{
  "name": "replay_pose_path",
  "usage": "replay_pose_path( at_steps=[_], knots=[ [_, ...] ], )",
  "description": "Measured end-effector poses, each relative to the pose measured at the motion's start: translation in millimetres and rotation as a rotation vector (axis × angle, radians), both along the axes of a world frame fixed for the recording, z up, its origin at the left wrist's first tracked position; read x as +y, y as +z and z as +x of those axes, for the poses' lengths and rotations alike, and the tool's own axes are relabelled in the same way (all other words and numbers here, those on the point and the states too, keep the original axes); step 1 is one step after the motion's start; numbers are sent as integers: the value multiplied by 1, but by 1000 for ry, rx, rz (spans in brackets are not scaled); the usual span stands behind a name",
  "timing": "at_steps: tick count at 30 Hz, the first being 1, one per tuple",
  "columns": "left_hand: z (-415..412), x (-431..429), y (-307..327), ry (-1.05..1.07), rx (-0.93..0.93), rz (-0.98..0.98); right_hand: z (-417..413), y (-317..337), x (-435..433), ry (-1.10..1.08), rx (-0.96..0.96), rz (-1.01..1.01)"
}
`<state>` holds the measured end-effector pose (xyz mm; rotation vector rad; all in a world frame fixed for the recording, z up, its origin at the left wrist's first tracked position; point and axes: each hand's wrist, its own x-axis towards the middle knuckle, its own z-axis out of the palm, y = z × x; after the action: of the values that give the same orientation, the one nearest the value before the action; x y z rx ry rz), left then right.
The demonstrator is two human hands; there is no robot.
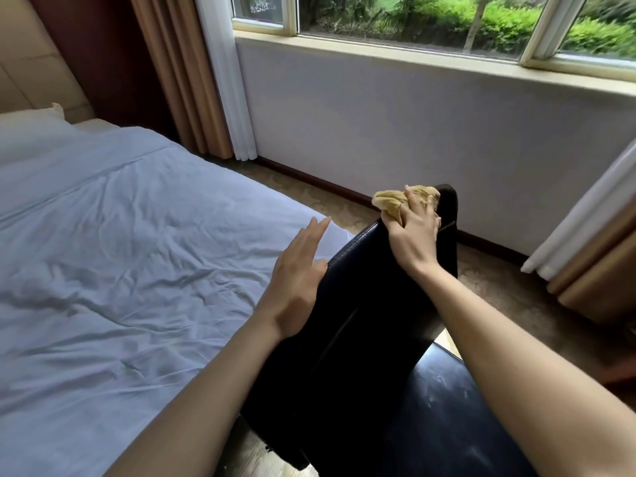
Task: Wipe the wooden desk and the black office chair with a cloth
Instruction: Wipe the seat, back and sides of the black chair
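Note:
The black office chair [361,332] fills the lower middle of the view, its backrest rising toward the window and its shiny seat at the lower right. My right hand [414,235] grips a crumpled yellow cloth [395,200] and presses it on the top edge of the backrest. My left hand [297,277] lies with straight fingers against the left edge of the backrest, thumb side on the leather. The wooden desk is out of sight.
A bed with a white sheet [120,253] takes up the left half, close to the chair's left side. Beige carpet [499,294] runs between the chair and the white wall under the window [430,25]. Curtains [192,80] hang at the left and the right.

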<state>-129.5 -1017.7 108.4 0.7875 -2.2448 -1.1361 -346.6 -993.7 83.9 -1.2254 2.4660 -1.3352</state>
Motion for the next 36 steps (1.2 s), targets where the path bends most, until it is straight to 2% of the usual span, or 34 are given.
replay_pose_path(
  at_steps=[6,12,15,18,23,26,29,32,36],
  knots=[
    [2,2,3,28,81,-85,60,1,21,187,120,-47],
    [17,13,12,234,286,-346,115,-23,53,312,193,-160],
    [34,25,1,214,209,-418,130,-46,75,371,189,-170],
    [56,33,-17,150,135,-324,143,-65,94,500,242,-208],
    [67,37,-25,144,223,-114,140,-72,105,757,520,-250],
    [68,37,-26,117,236,-94,115,-58,91,807,481,-273],
    [68,37,-27,110,189,-78,90,-44,73,739,445,-279],
    [67,38,-26,87,139,-92,63,-31,56,563,359,-288],
    [66,37,-23,88,139,-54,30,-7,33,221,86,-232]
  ],
)
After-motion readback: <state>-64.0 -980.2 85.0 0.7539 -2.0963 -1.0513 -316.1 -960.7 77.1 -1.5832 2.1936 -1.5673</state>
